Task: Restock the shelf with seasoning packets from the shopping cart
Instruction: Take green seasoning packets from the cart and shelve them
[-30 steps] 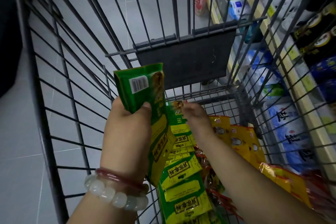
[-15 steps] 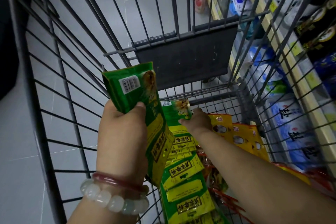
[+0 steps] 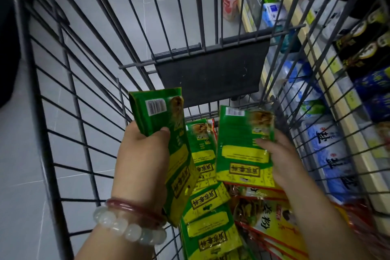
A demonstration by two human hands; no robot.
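Barcodes top green packets (image 3: 242, 145) gripped in each hand.

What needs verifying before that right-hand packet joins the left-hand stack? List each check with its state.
1. Left hand grips the stack of green packets: ok, fingers curl round it.
2. Right hand holds the lifted green packet: ok, fingers behind it, thumb on its front.
3. Lifted packet clear of the row of green packets in the cart: ok, it sits above them.
4. Lifted packet faces the same way as the stack: ok, barcodes at the top on both.
5. Number of packets in the stack: cannot tell, only the outer one and edges show.
6. Free slot on the shelf: cannot tell, cart bars cover it.
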